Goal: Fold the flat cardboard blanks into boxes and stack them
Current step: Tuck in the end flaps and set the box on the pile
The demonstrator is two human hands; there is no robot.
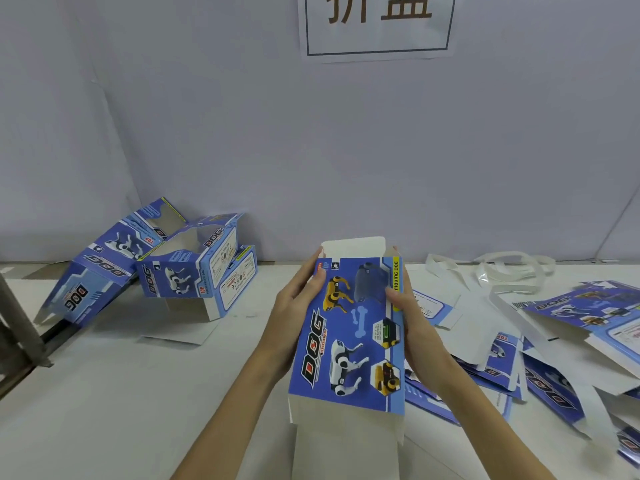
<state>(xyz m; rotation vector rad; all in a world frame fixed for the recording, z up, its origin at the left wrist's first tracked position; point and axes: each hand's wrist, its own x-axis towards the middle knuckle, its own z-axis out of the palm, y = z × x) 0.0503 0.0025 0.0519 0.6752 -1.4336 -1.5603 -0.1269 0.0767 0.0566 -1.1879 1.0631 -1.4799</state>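
Blue printed carton blank (349, 334): held above the white tabletop (121, 393), centre foreground, white flaps top and bottom. Left hand (298, 306) grips its left edge, right hand (408, 313) its right edge, fingers curled over. Flat blanks (540, 362): heaped right. Folded boxes (194, 261): far left, against wall (311, 150). Wall sign (377, 22): above.

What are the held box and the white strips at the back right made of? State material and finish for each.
Box: thin paperboard, it seems; printed blue outside with a slight sheen, plain matte white on its flaps and edges, creased cleanly.

Strips: probably paper or plastic strapping; flat white bands curling in loose loops, one end glinting. Too far away to settle which.
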